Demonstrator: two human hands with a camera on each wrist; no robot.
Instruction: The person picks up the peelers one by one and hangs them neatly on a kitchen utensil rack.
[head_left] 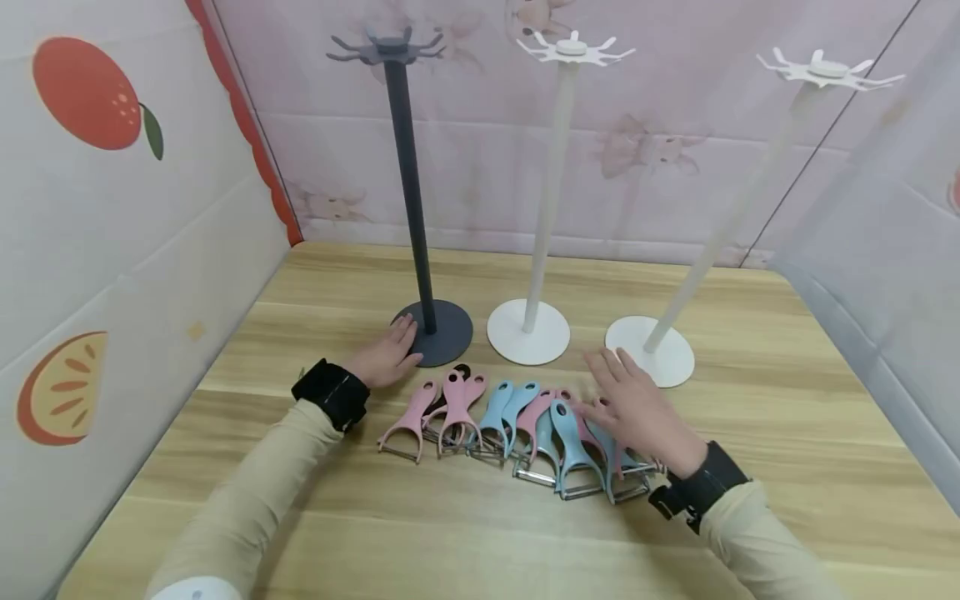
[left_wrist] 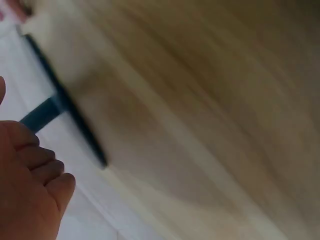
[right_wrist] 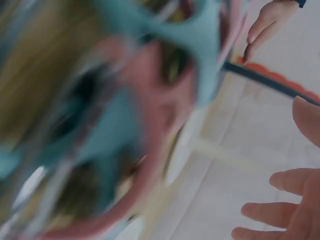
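In the head view my left hand (head_left: pixel 382 357) lies at the left rim of the dark grey stand's round base (head_left: pixel 450 329), fingers extended; whether it touches is unclear. My right hand (head_left: pixel 637 402), fingers spread and holding nothing, hovers by the right end of a row of peelers, its fingertips near the right white stand's base (head_left: pixel 675 360). The row has several pink peelers (head_left: pixel 414 411) and several light blue peelers (head_left: pixel 572 442), overlapping, handles pointing away from me. One black peeler (head_left: pixel 435 406) is partly hidden under pink ones. Pink and blue peelers (right_wrist: pixel 150 95) loom blurred in the right wrist view.
Three tall stands with hooked tops line the back: a dark grey stand (head_left: pixel 407 158), a middle white stand (head_left: pixel 553 183) and a right white stand (head_left: pixel 750 200), which appears tilted in the view. Printed cloth walls (head_left: pixel 465 192) enclose the wooden table (head_left: pixel 450 533) at the back and sides.
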